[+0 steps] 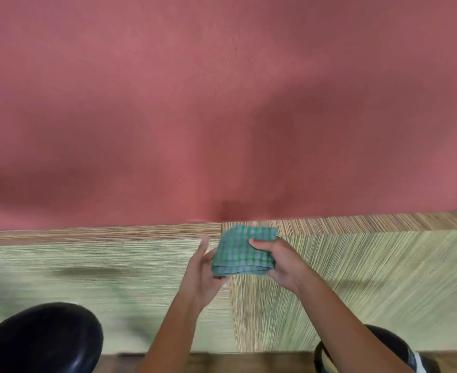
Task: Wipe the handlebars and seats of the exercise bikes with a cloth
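Note:
A folded green checked cloth (pixel 242 251) is held in front of me, over a striped wooden ledge. My right hand (pixel 278 262) grips its right side, thumb on top. My left hand (pixel 203 273) supports the cloth's left edge from below, fingers spread and palm up. A glossy black rounded shape (pixel 41 340), possibly a bike seat, fills the lower left corner. Another black rounded part (pixel 383 343) sits at the lower right, partly behind my right forearm. No handlebars are in view.
A red wall (pixel 222 103) fills the upper half of the view. Below it runs a greenish striped wooden ledge or panel (pixel 383 265). A strip of brown floor (pixel 235 363) shows along the bottom edge. The picture is blurred by motion.

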`<state>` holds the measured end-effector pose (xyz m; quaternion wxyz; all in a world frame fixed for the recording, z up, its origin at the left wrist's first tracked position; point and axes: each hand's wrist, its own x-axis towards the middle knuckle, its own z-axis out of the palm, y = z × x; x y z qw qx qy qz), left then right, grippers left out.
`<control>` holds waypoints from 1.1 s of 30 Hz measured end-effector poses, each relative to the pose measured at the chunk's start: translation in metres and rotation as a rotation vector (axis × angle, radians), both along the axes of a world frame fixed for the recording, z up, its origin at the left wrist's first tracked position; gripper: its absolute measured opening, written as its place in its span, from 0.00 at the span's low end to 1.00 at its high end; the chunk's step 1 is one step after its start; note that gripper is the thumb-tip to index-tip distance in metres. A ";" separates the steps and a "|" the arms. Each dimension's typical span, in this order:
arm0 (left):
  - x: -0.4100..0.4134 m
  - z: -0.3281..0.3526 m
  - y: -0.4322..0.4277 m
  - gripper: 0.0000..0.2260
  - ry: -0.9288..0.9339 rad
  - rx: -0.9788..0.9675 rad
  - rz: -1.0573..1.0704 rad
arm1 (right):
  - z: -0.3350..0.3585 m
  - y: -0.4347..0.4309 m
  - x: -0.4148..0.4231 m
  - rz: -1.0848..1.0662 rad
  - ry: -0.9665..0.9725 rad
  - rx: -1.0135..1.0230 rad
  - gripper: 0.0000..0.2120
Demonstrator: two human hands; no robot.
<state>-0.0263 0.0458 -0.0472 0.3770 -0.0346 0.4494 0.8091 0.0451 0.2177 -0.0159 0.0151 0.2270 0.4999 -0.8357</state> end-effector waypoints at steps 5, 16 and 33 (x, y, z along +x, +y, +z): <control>-0.046 0.003 0.011 0.14 0.294 -0.356 0.138 | -0.019 0.019 -0.035 -0.055 -0.075 0.154 0.14; -0.073 -0.011 0.035 0.09 0.948 -1.170 0.312 | -0.034 0.023 -0.085 -0.250 -0.150 1.163 0.12; -0.025 0.023 0.001 0.12 1.201 -1.443 -0.022 | -0.004 -0.019 -0.016 -0.027 -0.154 1.371 0.15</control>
